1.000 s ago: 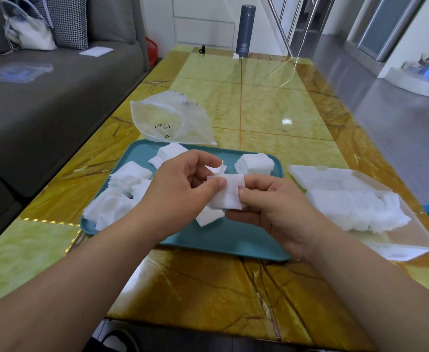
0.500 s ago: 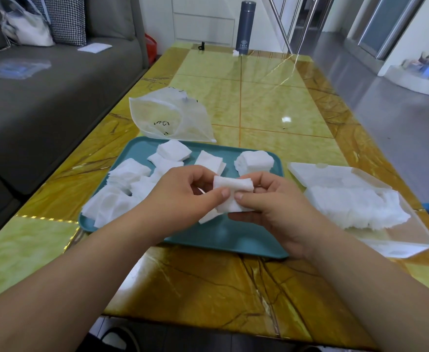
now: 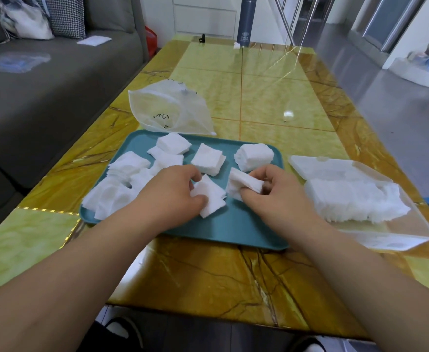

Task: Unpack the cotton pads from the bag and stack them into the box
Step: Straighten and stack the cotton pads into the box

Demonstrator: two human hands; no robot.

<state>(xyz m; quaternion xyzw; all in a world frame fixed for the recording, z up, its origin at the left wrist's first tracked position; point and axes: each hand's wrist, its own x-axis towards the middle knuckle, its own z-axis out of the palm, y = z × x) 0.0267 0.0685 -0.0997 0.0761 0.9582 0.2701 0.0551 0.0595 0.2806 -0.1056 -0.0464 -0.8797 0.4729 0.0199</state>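
Observation:
White square cotton pads point(image 3: 122, 181) lie in loose piles on a teal tray point(image 3: 233, 224). My left hand point(image 3: 167, 196) pinches a small stack of pads point(image 3: 209, 196) resting low over the tray's middle. My right hand point(image 3: 274, 196) grips another small bundle of pads point(image 3: 243, 184) just to the right of it. The clear plastic box point(image 3: 411, 224) sits open to the right of the tray with a layer of pads point(image 3: 353, 199) inside and its lid point(image 3: 309, 163) hinged back. The empty translucent bag point(image 3: 167, 110) lies behind the tray.
A yellow-brown marble-look table point(image 3: 271, 102) carries everything. A dark flask point(image 3: 245, 26) stands at its far end. A grey sofa point(image 3: 43, 97) with a white handbag point(image 3: 28, 24) runs along the left. My shoes point(image 3: 122, 334) show below the near edge.
The hands held one bundle together above the tray; now they have separated and dropped lower, the left on a stack at the tray, the right keeping the bundle.

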